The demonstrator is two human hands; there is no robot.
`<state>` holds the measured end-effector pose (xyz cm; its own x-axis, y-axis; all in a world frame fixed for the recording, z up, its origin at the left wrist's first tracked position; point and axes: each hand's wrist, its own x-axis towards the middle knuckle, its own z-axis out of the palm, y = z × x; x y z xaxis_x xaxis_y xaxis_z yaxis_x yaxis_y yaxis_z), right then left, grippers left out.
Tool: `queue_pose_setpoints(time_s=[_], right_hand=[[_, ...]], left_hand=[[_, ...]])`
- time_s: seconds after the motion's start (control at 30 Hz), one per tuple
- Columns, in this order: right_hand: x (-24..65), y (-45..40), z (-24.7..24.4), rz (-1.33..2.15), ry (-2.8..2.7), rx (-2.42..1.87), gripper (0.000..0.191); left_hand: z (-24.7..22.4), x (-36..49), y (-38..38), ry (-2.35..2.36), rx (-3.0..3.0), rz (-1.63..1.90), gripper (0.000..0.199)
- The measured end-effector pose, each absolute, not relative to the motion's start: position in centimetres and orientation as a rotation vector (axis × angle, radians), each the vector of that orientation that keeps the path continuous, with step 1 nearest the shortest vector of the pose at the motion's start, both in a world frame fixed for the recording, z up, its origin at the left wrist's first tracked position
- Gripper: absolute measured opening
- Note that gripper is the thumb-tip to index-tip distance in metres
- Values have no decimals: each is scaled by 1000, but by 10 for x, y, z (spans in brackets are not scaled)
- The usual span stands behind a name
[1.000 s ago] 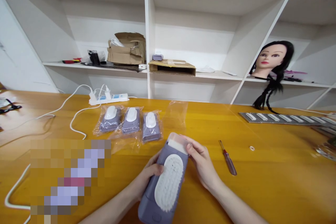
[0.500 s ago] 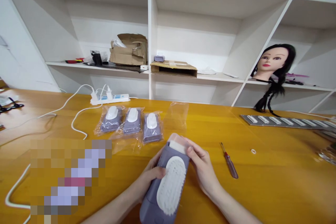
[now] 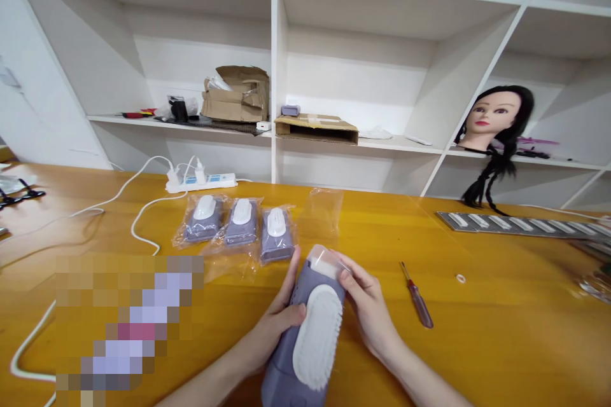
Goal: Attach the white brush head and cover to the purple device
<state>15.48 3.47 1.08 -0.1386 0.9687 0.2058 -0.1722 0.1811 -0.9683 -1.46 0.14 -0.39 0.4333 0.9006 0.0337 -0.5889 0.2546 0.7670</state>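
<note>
— What do the hands have?

— Both are on one purple device with a white bristled pad on its upper face; it is held just above the desk near the front edge, about midway along it, tilted with its pale top end pointing away from the person.

— And the grip?

— The left hand is wrapped round the device's left side, thumb across the body beside the pad, one finger stretched up along the edge; the right hand pinches the top end between thumb and fingers.

— What lies about it?

— Three bagged devices in a row just behind it, toward the back edge; an empty clear bag beside them; a red-handled screwdriver to the right, apart from the right hand; a white power strip at the back edge.
</note>
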Motion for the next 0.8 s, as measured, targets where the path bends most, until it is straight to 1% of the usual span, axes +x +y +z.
queue_pose_setpoints(time_s=[0.17, 0.37, 0.47, 0.53, 0.63, 0.73, 0.8], right_hand=[[153, 36, 6, 1276, -1200, -866, 30], [150, 37, 4, 1289, -1131, -889, 36], [150, 35, 2, 1262, -1170, -883, 33], [150, 34, 1, 1244, -1212, -878, 32], [150, 32, 0, 1219, -1275, -902, 32], [149, 30, 1, 1210, -1317, -949, 34], [148, 30, 2, 1215, -1325, -966, 35]], left_hand=[[-11, -15, 4, 548, 961, 1099, 75], [-15, -10, 6, 557, 887, 1071, 70], [-10, -9, 8, 615, 791, 1087, 57], [-8, -9, 9, 685, 695, 1011, 52], [-5, -11, 10, 735, 586, 831, 55], [-5, -12, 11, 710, 548, 814, 48], [-5, -12, 13, 711, 534, 802, 49]])
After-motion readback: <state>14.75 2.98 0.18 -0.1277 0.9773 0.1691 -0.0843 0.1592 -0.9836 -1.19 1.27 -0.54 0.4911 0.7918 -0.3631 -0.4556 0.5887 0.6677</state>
